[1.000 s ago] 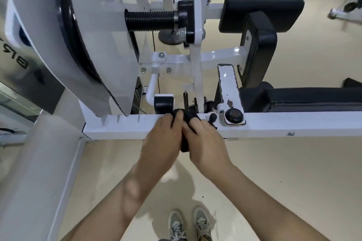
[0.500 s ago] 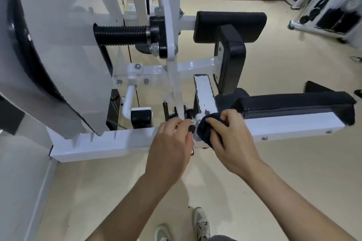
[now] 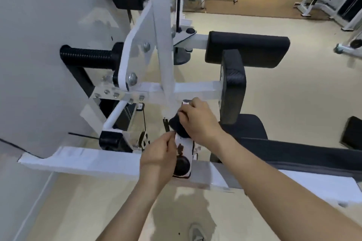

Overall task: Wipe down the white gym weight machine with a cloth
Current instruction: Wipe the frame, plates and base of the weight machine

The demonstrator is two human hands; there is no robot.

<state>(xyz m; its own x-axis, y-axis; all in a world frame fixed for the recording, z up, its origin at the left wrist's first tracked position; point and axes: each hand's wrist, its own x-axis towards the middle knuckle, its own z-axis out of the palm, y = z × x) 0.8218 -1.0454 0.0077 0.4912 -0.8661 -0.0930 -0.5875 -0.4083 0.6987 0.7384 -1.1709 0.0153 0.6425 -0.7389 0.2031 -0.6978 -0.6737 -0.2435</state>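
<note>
No text, label, brand or number can be read on the machine (image 3: 162, 45). The white plate (image 3: 187, 146) just beside the left fingers (image 3: 170, 140) bears only dark chipped patches, not letters. Everything farther from the fingers is too blurred to read.

right hand (image 3: 197, 121) grips cloth (image 3: 177, 125); left hand (image 3: 158, 154) curled

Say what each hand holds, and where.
Right hand grips the black cloth by its top. Left hand curls at the white bar; grip unclear.
</note>
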